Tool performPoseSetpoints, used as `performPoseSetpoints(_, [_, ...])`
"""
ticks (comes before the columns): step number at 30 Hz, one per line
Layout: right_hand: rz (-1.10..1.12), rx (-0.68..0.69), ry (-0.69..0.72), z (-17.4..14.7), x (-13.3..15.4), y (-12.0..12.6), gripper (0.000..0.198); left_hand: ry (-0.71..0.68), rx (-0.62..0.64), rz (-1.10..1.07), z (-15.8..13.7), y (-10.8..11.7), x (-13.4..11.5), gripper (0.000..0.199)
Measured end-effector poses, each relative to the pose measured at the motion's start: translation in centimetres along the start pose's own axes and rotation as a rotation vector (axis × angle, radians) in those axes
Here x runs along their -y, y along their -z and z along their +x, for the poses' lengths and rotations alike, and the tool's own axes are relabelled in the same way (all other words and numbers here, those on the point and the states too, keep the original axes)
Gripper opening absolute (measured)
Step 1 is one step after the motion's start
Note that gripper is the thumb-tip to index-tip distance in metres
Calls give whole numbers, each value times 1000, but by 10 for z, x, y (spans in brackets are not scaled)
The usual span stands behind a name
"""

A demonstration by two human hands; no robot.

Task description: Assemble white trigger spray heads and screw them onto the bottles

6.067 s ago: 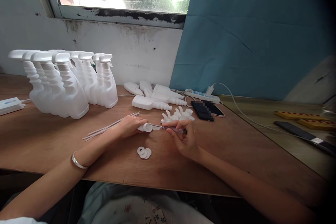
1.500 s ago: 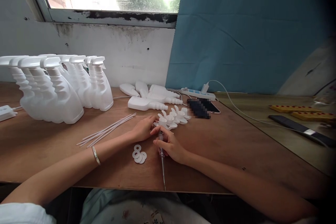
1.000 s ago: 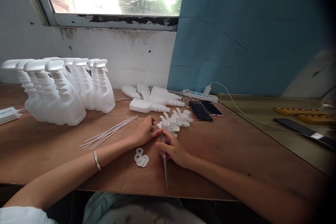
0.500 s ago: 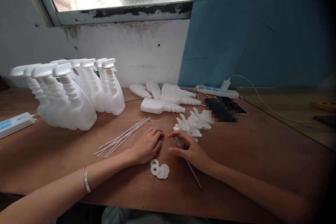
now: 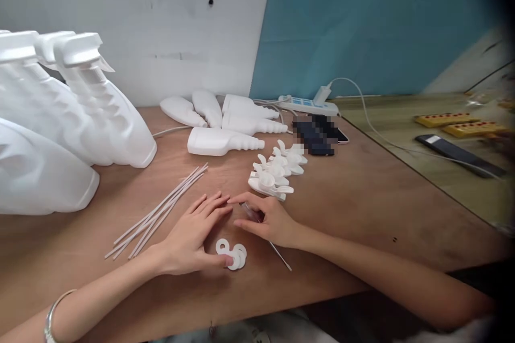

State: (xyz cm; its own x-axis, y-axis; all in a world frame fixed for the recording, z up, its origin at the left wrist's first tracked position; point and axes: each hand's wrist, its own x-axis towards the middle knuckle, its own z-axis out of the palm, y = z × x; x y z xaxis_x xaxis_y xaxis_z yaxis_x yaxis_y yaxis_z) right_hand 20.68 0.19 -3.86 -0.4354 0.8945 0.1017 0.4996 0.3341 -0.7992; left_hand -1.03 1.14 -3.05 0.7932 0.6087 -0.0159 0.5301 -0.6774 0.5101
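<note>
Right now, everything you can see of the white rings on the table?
The white rings are thin, flat and plastic-looking, the far-left one plainly showing its round hole; overlap leaves the count unsure. They lie loosely bunched on the brown tabletop, between the left hand and the screwdriver shaft. That hand's thumb tip covers part of one, seemingly touching it.

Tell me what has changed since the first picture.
The left hand has let go of a white spray head, apparently the nearest one, and moved nearer the person, thumb at the washers. The screwdriver, still in the right hand, now points toward the person, not leftward. The lying bottles stayed put.
</note>
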Motion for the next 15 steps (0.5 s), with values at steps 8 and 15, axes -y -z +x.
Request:
performPoseSetpoints(8, [-98, -75, -37, 2, -2, -5, 31, 22, -6, -117, -4, 3, 4, 30])
performPoseSetpoints(15, [-236, -2, 238, -13, 9, -2, 46, 69, -35, -174, -3, 2, 6, 21])
